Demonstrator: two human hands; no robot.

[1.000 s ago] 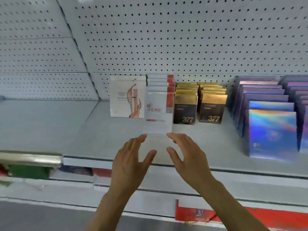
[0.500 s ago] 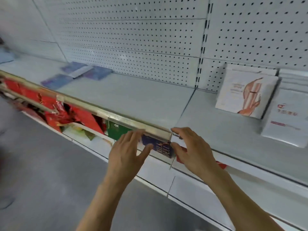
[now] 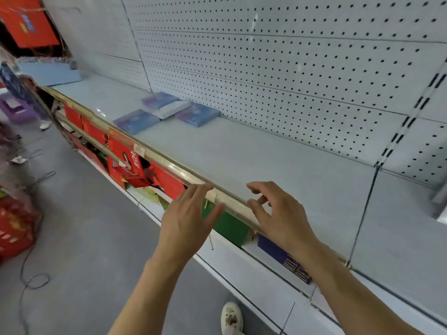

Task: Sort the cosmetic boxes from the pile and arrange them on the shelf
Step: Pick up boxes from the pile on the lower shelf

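Note:
A small pile of flat cosmetic boxes lies on the pale shelf [image 3: 254,151] at the upper left: a purple box [image 3: 197,114], a white box [image 3: 172,109], a lilac box [image 3: 159,100] and a blue-purple box [image 3: 136,121] near the front rail. My left hand [image 3: 187,217] hovers in front of the shelf's metal rail, fingers spread, holding nothing. My right hand [image 3: 278,213] is over the rail beside it, fingers apart and curled, also holding nothing. Both hands are well short of the pile.
A metal front rail [image 3: 169,163] runs along the shelf edge. Below it the lower shelf holds red packages [image 3: 123,160], a green box [image 3: 228,226] and a dark blue box [image 3: 283,257]. Pegboard [image 3: 290,68] backs the shelf. A red basket [image 3: 14,228] and cables lie on the grey floor.
My view has swung left along the shelf, away from the arranged boxes, so the loose pile is now in sight. Both hands came with it, still holding nothing.

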